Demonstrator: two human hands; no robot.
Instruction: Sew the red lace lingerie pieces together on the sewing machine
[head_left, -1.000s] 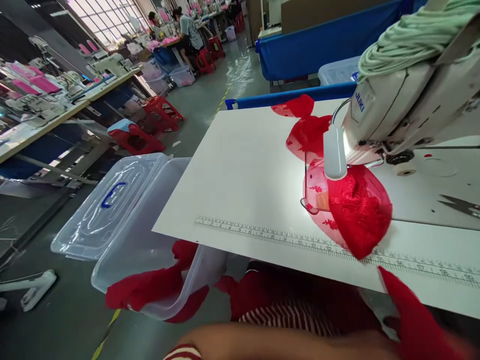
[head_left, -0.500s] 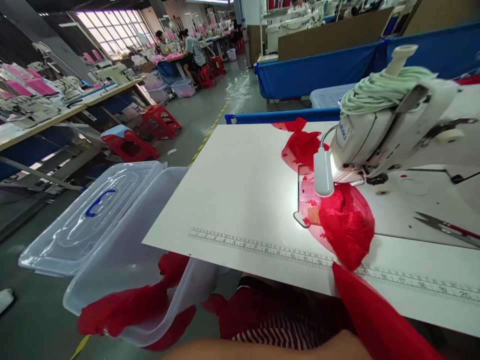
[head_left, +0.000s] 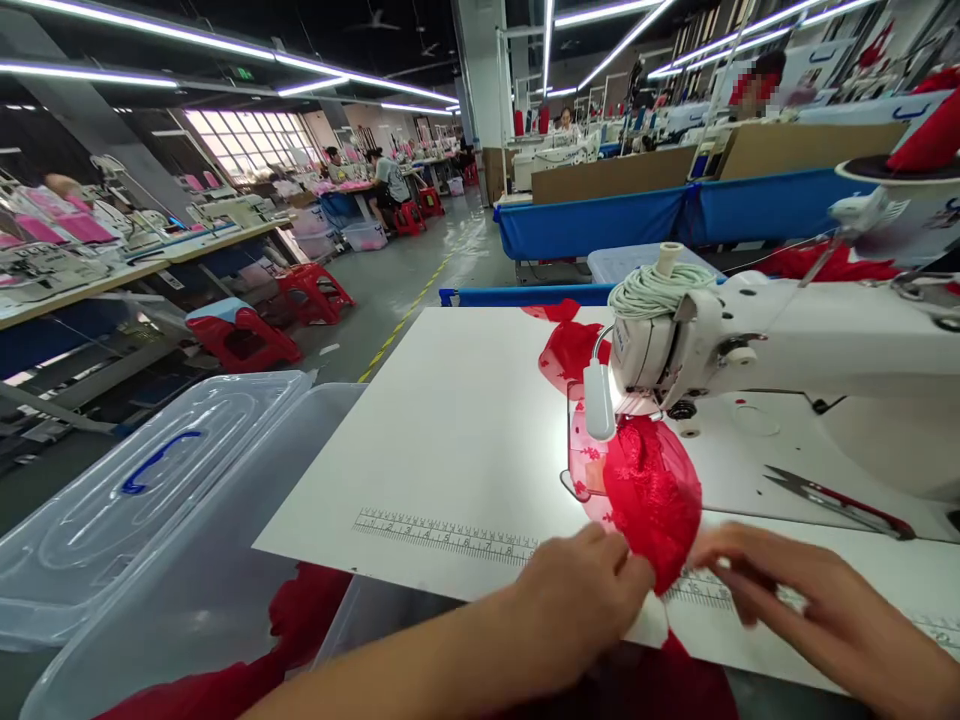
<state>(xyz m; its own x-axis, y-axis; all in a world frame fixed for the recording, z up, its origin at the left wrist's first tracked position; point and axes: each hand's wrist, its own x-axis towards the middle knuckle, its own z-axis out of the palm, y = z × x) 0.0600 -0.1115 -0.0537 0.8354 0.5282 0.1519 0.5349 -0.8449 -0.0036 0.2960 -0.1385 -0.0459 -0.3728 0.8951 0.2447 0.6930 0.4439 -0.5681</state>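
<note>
A piece of red lace fabric lies under the head of a white sewing machine and runs toward the table's front edge. My left hand is closed, its fingers pinching the fabric's near left edge. At the fabric's right edge is my right hand, fingers curled and smeared by motion; whether they grip the cloth is unclear. More red cloth hangs below the table edge between the hands. Thread snips with a red handle lie on the machine bed, beyond my right hand.
A printed ruler runs along the front of the white table. Left of it stands a clear plastic bin with red cloth inside, beside its lid. A small lamp hangs by the needle area. People sit at distant machines.
Both hands have come up to the red lace fabric; before, only a forearm and part of a hand showed at the bottom. The view has tilted upward, showing the ceiling lights.
</note>
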